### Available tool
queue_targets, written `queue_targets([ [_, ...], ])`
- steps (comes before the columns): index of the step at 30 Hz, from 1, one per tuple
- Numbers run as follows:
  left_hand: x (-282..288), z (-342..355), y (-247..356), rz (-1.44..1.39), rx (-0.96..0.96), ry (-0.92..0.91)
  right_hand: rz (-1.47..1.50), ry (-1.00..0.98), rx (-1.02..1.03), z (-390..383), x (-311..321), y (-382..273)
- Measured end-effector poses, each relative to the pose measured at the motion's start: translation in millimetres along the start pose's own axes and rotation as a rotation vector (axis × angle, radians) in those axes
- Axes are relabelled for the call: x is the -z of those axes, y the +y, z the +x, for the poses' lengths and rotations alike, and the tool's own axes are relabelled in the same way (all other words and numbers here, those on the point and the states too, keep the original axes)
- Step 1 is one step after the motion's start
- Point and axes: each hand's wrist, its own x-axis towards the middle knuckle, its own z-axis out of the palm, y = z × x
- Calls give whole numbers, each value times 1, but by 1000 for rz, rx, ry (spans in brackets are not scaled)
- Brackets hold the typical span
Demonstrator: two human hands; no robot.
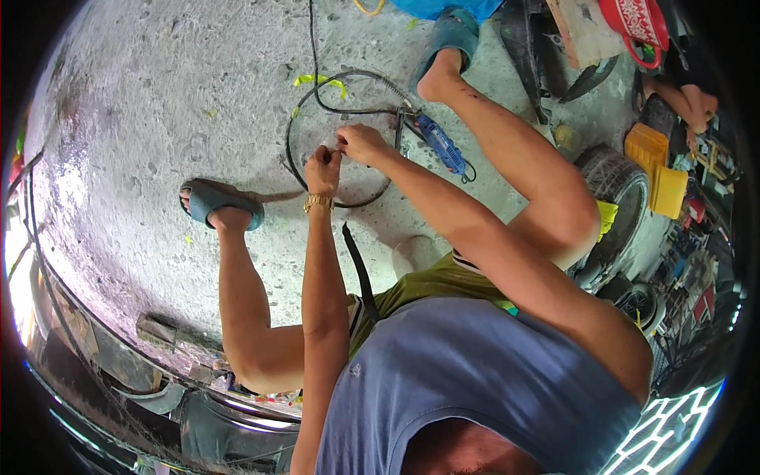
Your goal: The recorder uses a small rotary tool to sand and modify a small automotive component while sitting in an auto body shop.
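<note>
My left hand [323, 169], with a gold watch [318, 203] at its wrist, is closed with the fingertips pinched. Almost against it, my right hand [362, 144] pinches at the same spot. Between the fingertips is something small and pale, too small to make out. Both hands are above the grey concrete floor [182, 103], over a loop of black cable [290, 131]. To the right of my right hand lies a blue corded hand tool [442, 144], with a dark metal piece [398, 127] next to it.
Yellow-green strips [321, 81] lie beyond the cable. My sandalled feet stand either side. On the right are a tyre [613, 178], a yellow plastic container [657, 166], a red patterned pot [640, 28] and another person's arm [677, 103]. Dark car parts [214, 427] line the lower left.
</note>
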Motion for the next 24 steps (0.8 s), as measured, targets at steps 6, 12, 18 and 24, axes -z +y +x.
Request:
queue_targets([
  [6,8,-5,-6,28,-9,45,52,-83,11,4,-3,2],
  [12,8,-6,-19,26,-25,53,392,-334,-79,-5,-4,19],
  [18,5,-7,-21,41,17,63,727,-232,-245,-21,4,28],
  [24,3,2,-28,63,11,52,417,265,-129,-25,13,23],
])
